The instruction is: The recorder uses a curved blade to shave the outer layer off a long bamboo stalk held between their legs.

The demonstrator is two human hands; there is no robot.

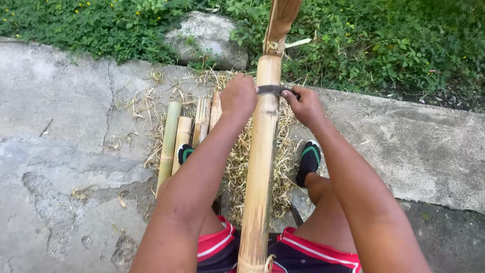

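Yellow bamboo pole runs straight away between the knees — a dark blade lies across it, left hand and right hand each closed tight on one end.

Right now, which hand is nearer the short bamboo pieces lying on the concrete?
Left. The left hand is just right of the short bamboo pieces; the right hand is beyond the long bamboo pole.

Soft, even daylight is falling on the concrete slab; shadows beside it are staying faint, and nothing is glaring or blurring.
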